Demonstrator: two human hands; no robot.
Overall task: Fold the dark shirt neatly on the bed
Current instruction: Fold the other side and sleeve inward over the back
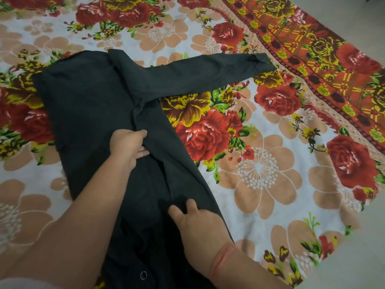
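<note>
The dark shirt (87,105) lies spread on the floral bedsheet (260,167), its body running from the upper left down to the bottom middle. One long sleeve (208,70) stretches out to the right, cuff near the sheet's patterned border. My left hand (129,146) pinches a fold of the shirt's front edge near the middle, fingers curled round the cloth. My right hand (195,222) grips the cloth lower down, its fingertips tucked into a fold. A thin orange thread circles my right wrist. The other sleeve is hidden.
The sheet's red and orange patterned border (312,59) runs diagonally at the upper right. Pale floor (358,263) shows at the lower right and top right corners beyond the bed's edge. A small round snap or button (143,275) shows on the shirt near the bottom.
</note>
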